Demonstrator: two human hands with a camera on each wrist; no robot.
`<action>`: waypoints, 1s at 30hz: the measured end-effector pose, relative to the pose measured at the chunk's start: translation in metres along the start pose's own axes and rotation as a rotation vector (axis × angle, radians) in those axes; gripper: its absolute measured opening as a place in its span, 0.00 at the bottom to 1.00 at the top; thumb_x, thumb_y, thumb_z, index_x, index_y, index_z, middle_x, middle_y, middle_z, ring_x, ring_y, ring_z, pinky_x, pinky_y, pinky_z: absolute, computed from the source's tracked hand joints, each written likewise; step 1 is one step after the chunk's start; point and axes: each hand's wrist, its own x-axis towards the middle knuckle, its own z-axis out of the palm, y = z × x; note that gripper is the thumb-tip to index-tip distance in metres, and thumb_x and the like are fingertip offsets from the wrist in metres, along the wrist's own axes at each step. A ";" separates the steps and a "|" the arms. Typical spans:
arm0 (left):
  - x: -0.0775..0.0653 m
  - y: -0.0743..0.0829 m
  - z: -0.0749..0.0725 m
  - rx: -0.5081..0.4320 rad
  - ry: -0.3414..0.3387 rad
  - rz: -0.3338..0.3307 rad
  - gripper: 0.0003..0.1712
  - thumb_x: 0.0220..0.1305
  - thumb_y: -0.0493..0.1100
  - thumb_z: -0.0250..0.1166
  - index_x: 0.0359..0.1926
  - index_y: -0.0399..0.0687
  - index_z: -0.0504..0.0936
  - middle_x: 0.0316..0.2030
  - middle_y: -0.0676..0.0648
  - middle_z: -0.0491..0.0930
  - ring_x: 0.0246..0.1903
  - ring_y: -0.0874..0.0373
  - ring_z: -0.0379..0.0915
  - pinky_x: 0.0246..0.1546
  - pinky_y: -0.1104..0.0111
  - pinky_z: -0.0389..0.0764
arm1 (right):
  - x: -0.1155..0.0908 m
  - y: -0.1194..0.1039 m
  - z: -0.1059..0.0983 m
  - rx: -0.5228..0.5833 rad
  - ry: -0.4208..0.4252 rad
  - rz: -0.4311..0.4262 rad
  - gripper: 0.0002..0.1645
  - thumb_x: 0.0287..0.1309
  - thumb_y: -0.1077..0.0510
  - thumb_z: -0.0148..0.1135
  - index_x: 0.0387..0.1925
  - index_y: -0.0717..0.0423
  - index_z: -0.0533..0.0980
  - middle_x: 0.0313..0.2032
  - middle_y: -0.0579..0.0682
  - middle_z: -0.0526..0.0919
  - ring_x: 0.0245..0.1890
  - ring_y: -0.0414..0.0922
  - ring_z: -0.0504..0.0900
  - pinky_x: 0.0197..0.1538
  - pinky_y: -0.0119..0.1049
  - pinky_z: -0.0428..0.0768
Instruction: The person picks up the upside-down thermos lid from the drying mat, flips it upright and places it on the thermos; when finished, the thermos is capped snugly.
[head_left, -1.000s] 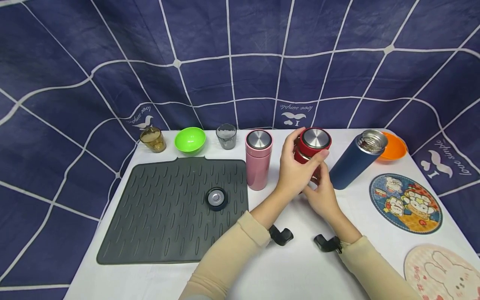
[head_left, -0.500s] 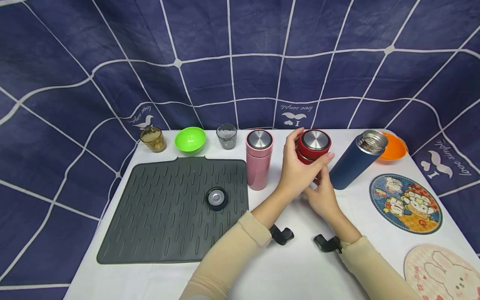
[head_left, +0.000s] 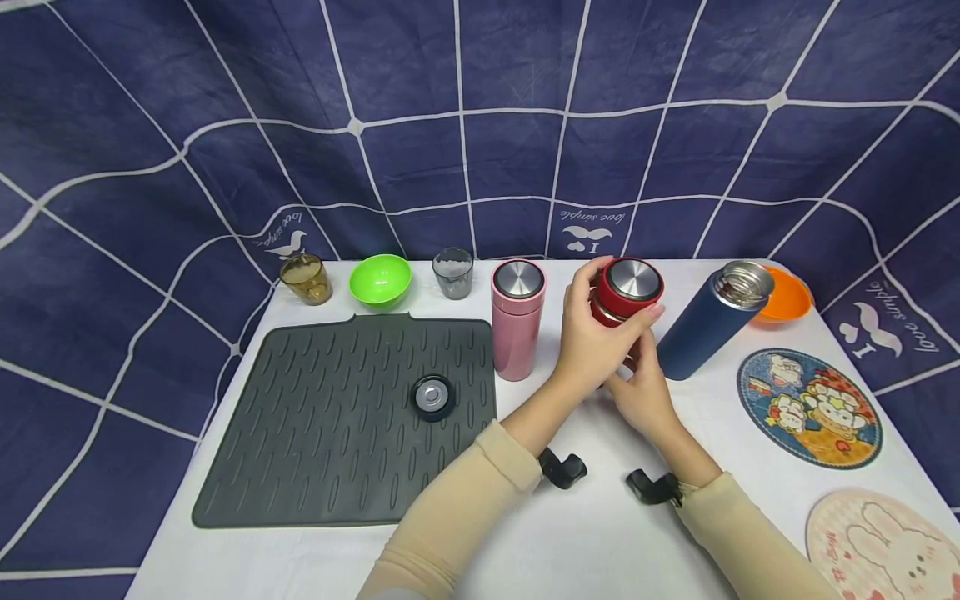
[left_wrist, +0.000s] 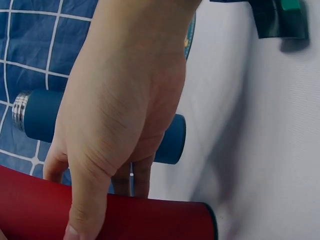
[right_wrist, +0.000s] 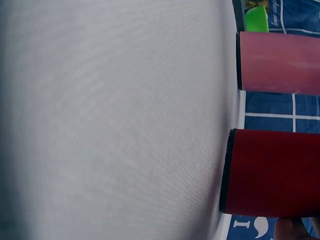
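Observation:
A red thermos (left_wrist: 155,217) stands upright on the white tablecloth, its steel-topped red cap (head_left: 633,281) facing me in the head view. A silver ring shows just under the cap. My left hand (head_left: 588,337) grips the cap, thumb in front and fingers round the far left side. Lower down, my right hand (head_left: 641,387) holds the body from the right. The left wrist view shows my right hand's thumb and fingers round the red body. Several fingers of both hands are hidden by the thermos.
Left stands a capped pink thermos (head_left: 517,325); right, an uncapped blue thermos (head_left: 701,325), near an orange bowl (head_left: 783,296). A black stopper (head_left: 432,397) lies on the grey mat (head_left: 322,417). Behind are a green bowl (head_left: 381,281) and two glasses. Two round coasters lie at right.
My left hand and the red cap shift very slightly, the thumb moving a little right and then back. My right hand keeps its hold on the body. Other things stay where they were.

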 end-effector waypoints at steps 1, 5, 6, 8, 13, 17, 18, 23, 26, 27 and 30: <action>0.000 0.000 0.000 -0.004 -0.006 -0.004 0.43 0.48 0.53 0.74 0.64 0.66 0.62 0.55 0.56 0.69 0.57 0.66 0.62 0.52 0.72 0.74 | 0.000 0.000 0.000 0.001 -0.001 -0.002 0.43 0.54 0.67 0.63 0.67 0.59 0.52 0.59 0.58 0.70 0.55 0.23 0.64 0.57 0.32 0.69; -0.002 -0.002 -0.003 0.002 -0.031 0.012 0.43 0.52 0.53 0.71 0.66 0.68 0.60 0.59 0.57 0.67 0.59 0.66 0.61 0.56 0.70 0.73 | 0.000 0.001 -0.001 0.004 -0.005 -0.009 0.44 0.54 0.67 0.63 0.67 0.58 0.51 0.59 0.59 0.69 0.55 0.23 0.64 0.57 0.30 0.69; -0.002 -0.002 -0.003 -0.001 -0.036 0.023 0.43 0.52 0.53 0.71 0.67 0.68 0.60 0.59 0.56 0.67 0.60 0.66 0.61 0.56 0.70 0.72 | 0.000 0.001 -0.001 0.006 -0.005 -0.011 0.44 0.54 0.67 0.63 0.68 0.58 0.51 0.59 0.59 0.69 0.55 0.22 0.64 0.57 0.29 0.68; -0.002 -0.004 -0.004 -0.001 -0.046 0.048 0.44 0.53 0.52 0.70 0.68 0.68 0.58 0.61 0.56 0.65 0.61 0.66 0.60 0.58 0.70 0.72 | 0.001 0.001 -0.001 0.014 -0.007 -0.016 0.44 0.54 0.67 0.63 0.68 0.58 0.50 0.59 0.59 0.69 0.55 0.23 0.64 0.56 0.27 0.68; 0.000 -0.006 -0.007 0.000 -0.083 0.075 0.46 0.55 0.50 0.69 0.71 0.66 0.54 0.64 0.53 0.64 0.62 0.66 0.58 0.59 0.71 0.70 | 0.000 0.002 -0.001 0.029 -0.009 -0.026 0.44 0.53 0.68 0.62 0.68 0.60 0.50 0.57 0.60 0.69 0.53 0.23 0.66 0.55 0.23 0.68; 0.000 -0.005 -0.008 -0.029 -0.112 0.066 0.47 0.55 0.49 0.68 0.71 0.64 0.52 0.64 0.51 0.64 0.63 0.66 0.57 0.60 0.70 0.69 | 0.000 0.002 0.000 0.027 -0.008 -0.016 0.44 0.53 0.68 0.63 0.67 0.60 0.51 0.58 0.59 0.69 0.52 0.21 0.66 0.55 0.20 0.68; 0.001 -0.004 -0.008 -0.030 -0.111 0.060 0.47 0.54 0.50 0.69 0.70 0.63 0.52 0.62 0.51 0.65 0.62 0.66 0.59 0.59 0.71 0.70 | 0.000 0.002 0.000 0.028 -0.007 -0.011 0.44 0.53 0.68 0.63 0.67 0.60 0.51 0.58 0.59 0.69 0.52 0.21 0.66 0.55 0.20 0.68; 0.003 -0.002 -0.006 0.035 -0.081 0.044 0.44 0.50 0.55 0.72 0.65 0.63 0.59 0.56 0.55 0.67 0.57 0.67 0.62 0.54 0.73 0.72 | 0.000 0.001 0.001 0.034 -0.001 -0.005 0.43 0.53 0.68 0.64 0.66 0.60 0.52 0.57 0.59 0.69 0.52 0.21 0.65 0.56 0.21 0.67; 0.003 -0.003 -0.008 0.076 -0.093 0.080 0.43 0.52 0.54 0.70 0.67 0.63 0.59 0.58 0.54 0.65 0.59 0.66 0.59 0.57 0.72 0.70 | 0.000 0.001 0.001 0.033 0.000 -0.014 0.44 0.53 0.68 0.64 0.66 0.61 0.52 0.57 0.59 0.70 0.52 0.20 0.65 0.55 0.20 0.67; 0.004 -0.003 -0.008 0.078 -0.104 0.096 0.43 0.53 0.53 0.70 0.68 0.63 0.59 0.60 0.54 0.64 0.61 0.65 0.58 0.58 0.71 0.69 | 0.000 0.001 0.001 0.030 0.000 -0.016 0.44 0.53 0.68 0.64 0.66 0.61 0.52 0.57 0.59 0.70 0.52 0.20 0.65 0.55 0.20 0.67; 0.004 -0.005 -0.009 0.075 -0.124 0.114 0.44 0.54 0.52 0.69 0.69 0.63 0.57 0.61 0.54 0.63 0.61 0.65 0.57 0.58 0.72 0.69 | 0.000 0.001 0.001 0.022 0.000 -0.003 0.43 0.53 0.68 0.64 0.66 0.61 0.52 0.57 0.59 0.70 0.52 0.20 0.65 0.56 0.21 0.67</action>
